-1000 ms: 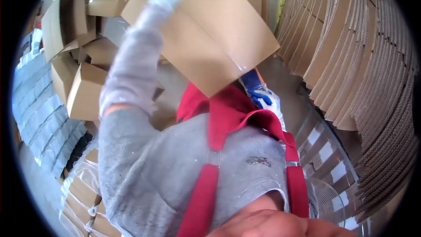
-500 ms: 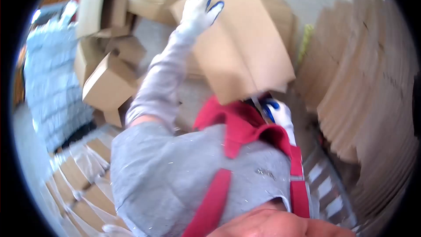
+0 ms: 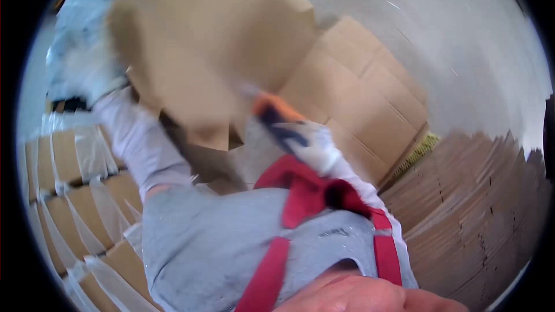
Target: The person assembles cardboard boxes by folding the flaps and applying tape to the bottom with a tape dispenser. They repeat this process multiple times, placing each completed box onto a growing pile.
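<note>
A brown cardboard box (image 3: 185,52), smeared by motion, fills the upper left in front of me. My left hand (image 3: 92,72), in a white glove, is at the box's left side, its fingers blurred. In my right hand (image 3: 306,141), gloved in white with dark blue fingers, is an orange tool (image 3: 278,107) with a pale tip that points toward the box. Its exact kind is lost in the blur. To the right of the box, a flattened cardboard sheet (image 3: 370,92) with crease lines lies beyond my right forearm.
A tall stack of flat cardboard (image 3: 468,196) stands at the right, with a yellow strip (image 3: 419,153) beside it. Wrapped cartons (image 3: 75,208) are stacked at the lower left. Pale blue wrapped goods (image 3: 87,6) stand at the upper left. Grey floor (image 3: 462,52) shows at upper right.
My view has swung. My left hand has moved down and left from over the cardboard. My right hand has come forward from by my waist, and the orange tool now shows.
</note>
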Demonstrator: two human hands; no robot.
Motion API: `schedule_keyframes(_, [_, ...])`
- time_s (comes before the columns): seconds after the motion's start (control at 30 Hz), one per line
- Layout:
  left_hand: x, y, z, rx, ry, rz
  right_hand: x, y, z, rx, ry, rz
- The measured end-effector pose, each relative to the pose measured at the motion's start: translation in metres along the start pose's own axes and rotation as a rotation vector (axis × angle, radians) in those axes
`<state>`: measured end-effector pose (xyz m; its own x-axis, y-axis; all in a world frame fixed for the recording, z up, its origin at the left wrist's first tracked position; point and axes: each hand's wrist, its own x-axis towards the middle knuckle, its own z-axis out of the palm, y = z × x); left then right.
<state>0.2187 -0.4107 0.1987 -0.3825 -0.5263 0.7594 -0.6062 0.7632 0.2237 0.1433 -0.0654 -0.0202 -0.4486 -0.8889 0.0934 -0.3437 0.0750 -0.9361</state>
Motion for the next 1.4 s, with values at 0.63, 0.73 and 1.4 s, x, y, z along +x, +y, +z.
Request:
schedule_keyframes(0.63, [-0.459,0.325,0.51,-0.007,-1.484,1.02,-0.315,0.118,0.114,0.223,0.633,1.372])
schedule_keyframes(0.73, [-0.459,0.31,0.52,-0.166,-1.413,1.076,-0.326,0.103,0.134,0.489,0.816,1.505])
schedule_keyframes(1.4, [-0.231,0.243,0.129,-0.719,-0.98,1.518,-0.106,-0.035,-0.184,-0.832,0.584,0.369])
